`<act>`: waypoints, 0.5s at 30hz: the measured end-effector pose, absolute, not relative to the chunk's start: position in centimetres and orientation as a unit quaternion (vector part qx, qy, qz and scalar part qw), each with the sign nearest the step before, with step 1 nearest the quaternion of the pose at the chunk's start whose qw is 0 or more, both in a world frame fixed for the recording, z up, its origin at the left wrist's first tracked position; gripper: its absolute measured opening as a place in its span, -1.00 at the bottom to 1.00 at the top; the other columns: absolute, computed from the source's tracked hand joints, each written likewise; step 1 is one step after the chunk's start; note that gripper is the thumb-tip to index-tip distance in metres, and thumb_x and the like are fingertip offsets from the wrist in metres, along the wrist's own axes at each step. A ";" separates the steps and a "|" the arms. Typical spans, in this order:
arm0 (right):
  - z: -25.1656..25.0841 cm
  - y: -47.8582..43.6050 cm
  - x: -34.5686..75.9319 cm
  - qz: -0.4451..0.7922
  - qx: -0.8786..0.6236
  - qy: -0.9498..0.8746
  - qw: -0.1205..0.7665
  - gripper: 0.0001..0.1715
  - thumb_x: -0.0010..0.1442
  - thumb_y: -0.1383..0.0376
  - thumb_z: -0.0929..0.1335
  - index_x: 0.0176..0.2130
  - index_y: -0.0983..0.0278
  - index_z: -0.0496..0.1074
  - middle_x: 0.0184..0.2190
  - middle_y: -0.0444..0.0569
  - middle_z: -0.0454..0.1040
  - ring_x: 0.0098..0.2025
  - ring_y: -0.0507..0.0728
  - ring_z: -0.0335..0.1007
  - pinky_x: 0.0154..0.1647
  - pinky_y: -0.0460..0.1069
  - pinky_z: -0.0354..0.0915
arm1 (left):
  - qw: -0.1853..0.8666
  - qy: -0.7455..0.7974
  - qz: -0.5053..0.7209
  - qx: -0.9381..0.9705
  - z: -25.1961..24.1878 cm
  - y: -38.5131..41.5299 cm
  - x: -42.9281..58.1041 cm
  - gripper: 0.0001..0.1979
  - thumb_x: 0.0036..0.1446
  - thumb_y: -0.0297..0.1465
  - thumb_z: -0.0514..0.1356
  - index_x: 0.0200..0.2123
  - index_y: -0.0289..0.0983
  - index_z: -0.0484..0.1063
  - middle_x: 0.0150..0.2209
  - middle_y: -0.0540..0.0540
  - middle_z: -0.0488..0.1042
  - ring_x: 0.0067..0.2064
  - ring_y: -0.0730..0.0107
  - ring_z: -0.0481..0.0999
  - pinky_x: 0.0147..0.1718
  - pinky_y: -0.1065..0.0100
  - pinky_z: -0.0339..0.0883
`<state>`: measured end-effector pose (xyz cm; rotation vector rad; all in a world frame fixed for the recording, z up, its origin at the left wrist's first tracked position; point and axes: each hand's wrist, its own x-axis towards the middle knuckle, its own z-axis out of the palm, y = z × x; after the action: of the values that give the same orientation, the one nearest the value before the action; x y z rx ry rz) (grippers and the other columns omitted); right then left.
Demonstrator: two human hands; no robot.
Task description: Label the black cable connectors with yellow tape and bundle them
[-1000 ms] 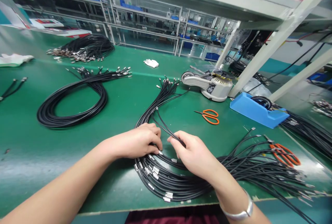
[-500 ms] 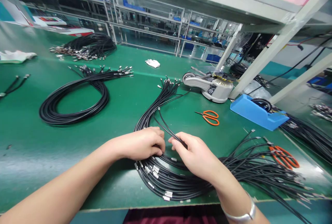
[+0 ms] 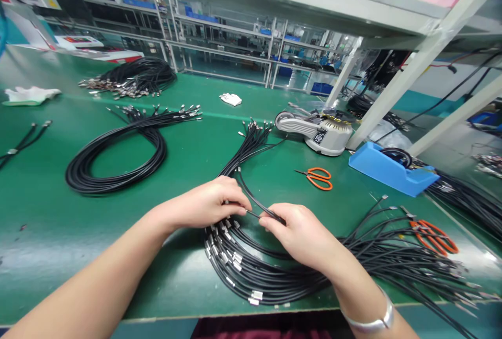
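Observation:
A large curved bundle of black cables (image 3: 282,284) with silvery metal ends and sleeves lies in front of me. Over its inner edge, my left hand (image 3: 217,203) pinches one thin black cable between thumb and fingertips. Close by on the right, my right hand (image 3: 300,232) is closed around a few black cables (image 3: 251,192), one of them running across to the left fingers. The palm hides how many it holds. The bundle's far ends (image 3: 254,132) fan out toward the tape dispenser; its other ends spread to the right.
Orange-handled scissors (image 3: 319,178) lie right of centre, another orange-handled pair (image 3: 435,237) under cable ends. A grey tape dispenser (image 3: 327,132) and blue bin (image 3: 392,171) stand behind. Left are a coiled cable bundle (image 3: 74,171), a cable heap (image 3: 137,75) and white gloves (image 3: 230,99).
My left hand has lifted off the bundle and moved slightly up, now pinching a cable. My right hand stays closed on its cables, almost in place. The view has shifted slightly.

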<state>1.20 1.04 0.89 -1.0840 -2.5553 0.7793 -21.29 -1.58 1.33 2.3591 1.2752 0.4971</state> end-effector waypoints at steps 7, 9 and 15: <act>1.4 1.0 2.1 0.252 -0.387 -0.884 0.072 -0.73 0.26 0.25 0.26 -0.41 0.24 0.45 -0.40 -0.05 0.56 -0.34 0.12 0.43 -0.35 -0.05 0.17 | 0.161 0.496 0.199 0.830 0.7 -0.1 -25.1 -0.82 0.22 -0.35 0.14 -0.27 -0.19 0.55 -0.25 -0.02 0.57 -0.14 0.35 0.43 -0.03 0.31 0.23; 1.7 0.9 1.9 0.246 -0.387 -0.886 0.072 -0.77 0.24 0.21 0.29 -0.35 0.24 0.49 -0.33 -0.02 0.57 -0.27 0.15 0.45 -0.27 -0.04 0.19 | 0.160 0.491 0.209 0.830 0.6 -0.2 -24.8 -0.83 0.22 -0.38 0.14 -0.26 -0.20 0.55 -0.24 -0.03 0.56 -0.11 0.36 0.42 -0.03 0.35 0.25; 1.0 0.8 0.0 0.308 -0.382 -0.861 0.135 -0.78 0.23 0.18 0.29 -0.30 0.21 0.48 -0.33 -0.09 0.56 -0.28 0.11 0.42 -0.27 -0.06 0.18 | 0.149 0.472 0.227 0.839 0.7 -0.6 -23.6 -0.84 0.22 -0.42 0.14 -0.23 -0.19 0.53 -0.22 -0.04 0.55 -0.04 0.35 0.38 0.01 0.37 0.25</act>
<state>0.02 0.83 0.96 -1.1072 -2.4943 0.8918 -23.59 -0.60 0.67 2.4104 1.3557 0.6533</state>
